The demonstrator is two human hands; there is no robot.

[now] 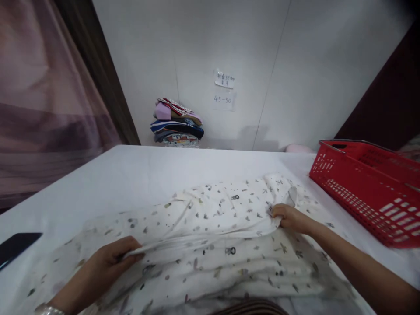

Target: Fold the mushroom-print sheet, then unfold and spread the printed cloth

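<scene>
A white cloth [210,210] with small grey, green and yellow prints lies spread and rumpled over the near part of the table. My left hand [111,262], at the lower left, pinches a folded edge of it between thumb and fingers. Farther right, my right hand [290,218] grips the same cloth near a turned-up corner. Between both hands the held edge runs as a slightly raised ridge, with more wrinkled layers on the near side. The cloth's full shape cannot be made out.
A red plastic basket [364,188] with a metal handle stands at the right on the white table [138,175]. A dark phone-like object [18,245] lies at the left edge. Folded fabrics [177,122] are stacked by the back wall, near paper notes [224,89]. A pinkish curtain [49,100] hangs left.
</scene>
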